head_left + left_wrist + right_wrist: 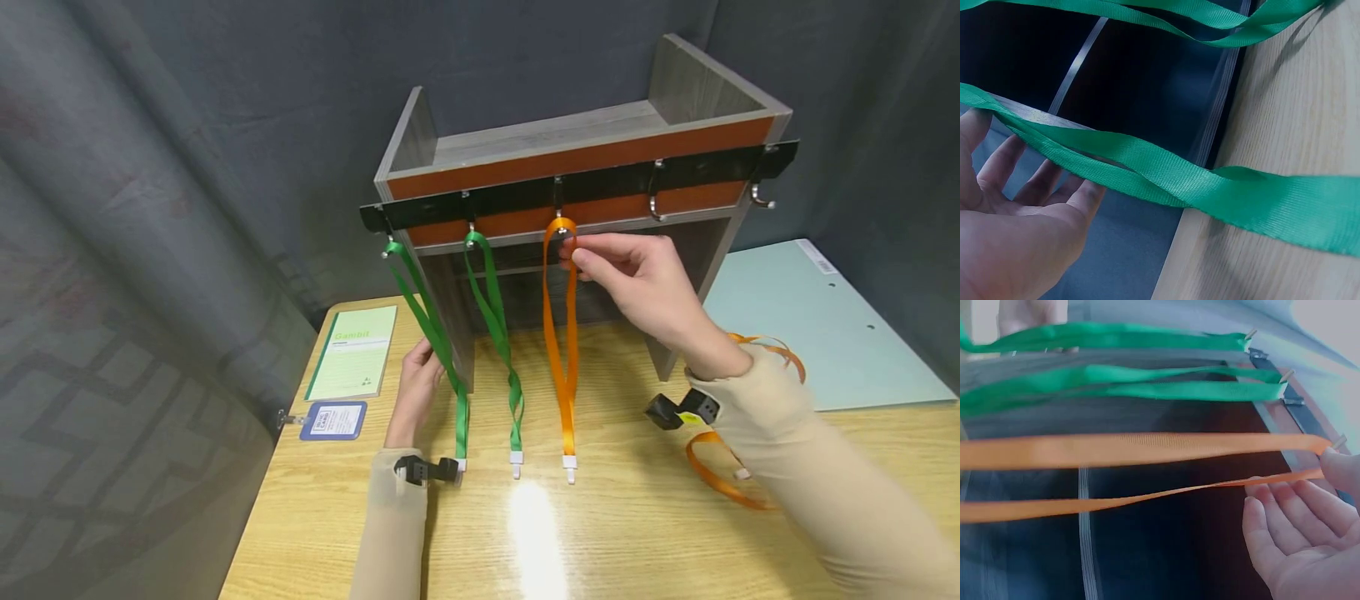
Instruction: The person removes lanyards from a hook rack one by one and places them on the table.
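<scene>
An orange lanyard [568,367] hangs from the middle hook of a black hook rail [600,185]. Near the top of its loop, my right hand [645,279] holds the strap between thumb and fingers. Two green lanyards, one on the far-left hook [431,321] and another on the second hook [495,317], hang with white clips at their lower ends. My left hand [417,387] is low beside the cabinet's left side, its fingers loosely extended behind the far-left green strap [1147,164]. That strap partly covers the fingers in the left wrist view.
The rail runs across the front of a grey wooden cabinet [712,87]; its two right hooks are bare. More orange lanyards [712,479] lie right, partly behind my sleeve, near a pale blue folder [832,333]. A green notebook [352,354] and blue card holder [333,421] lie left.
</scene>
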